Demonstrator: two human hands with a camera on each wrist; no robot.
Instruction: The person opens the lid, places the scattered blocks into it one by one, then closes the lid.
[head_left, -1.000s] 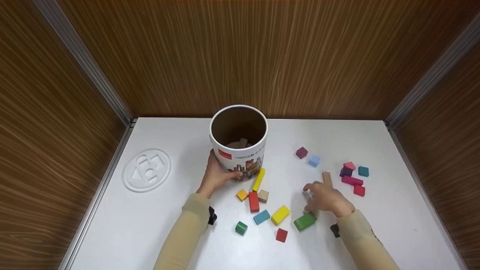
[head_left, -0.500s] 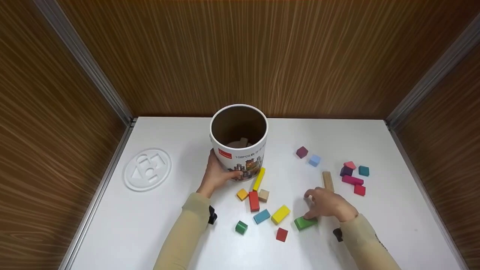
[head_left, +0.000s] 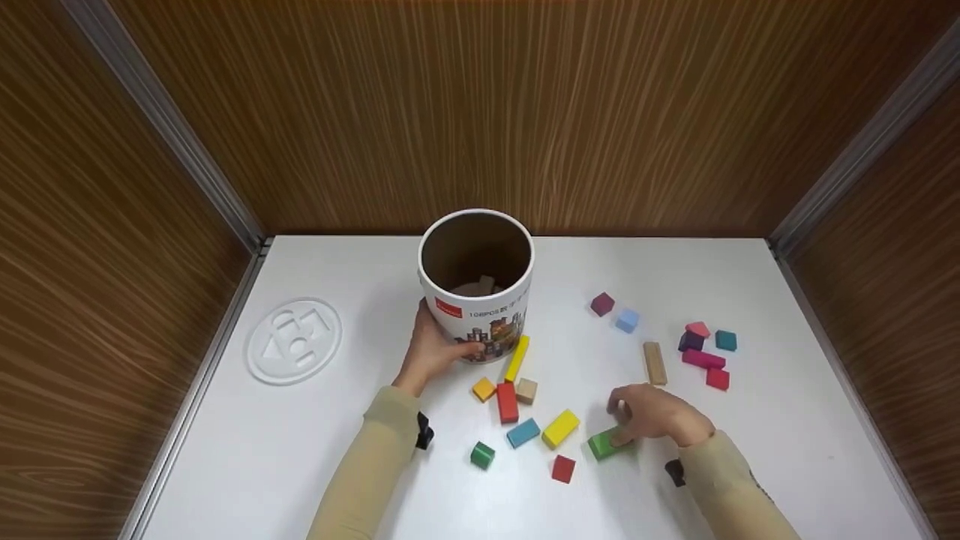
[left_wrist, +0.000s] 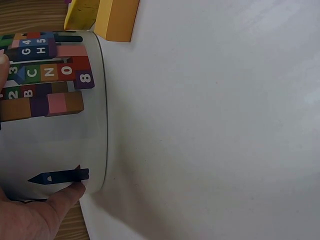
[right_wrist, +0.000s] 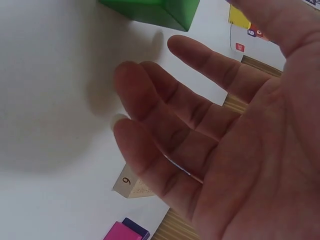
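My left hand (head_left: 431, 352) grips the side of a tall white cardboard bucket (head_left: 480, 319), thumb across its printed front. A few pieces lie in the bottom of the bucket. In the left wrist view, fingers rest against its wall (left_wrist: 50, 140), which has lettered blocks printed on it. My right hand (head_left: 664, 415) is over a green wooden block (head_left: 600, 447), thumb at its top and the other fingers loosely bent. Seen from the right wrist, those fingers stand apart from the green block (right_wrist: 160, 10). A plain wooden plank (head_left: 655, 364) lies just beyond the hand.
Between the hands lie a yellow block (head_left: 561, 429), a blue block (head_left: 523, 433), a red block (head_left: 507, 403) and several other small blocks. A magenta bar (head_left: 703, 359) is among several blocks on the right. A white lid (head_left: 292, 379) with shape holes lies left. Wood-grain walls enclose the table.
My right hand has come down and slightly nearer to me onto the green block, uncovering the plank. My left hand and the bucket have stayed put.
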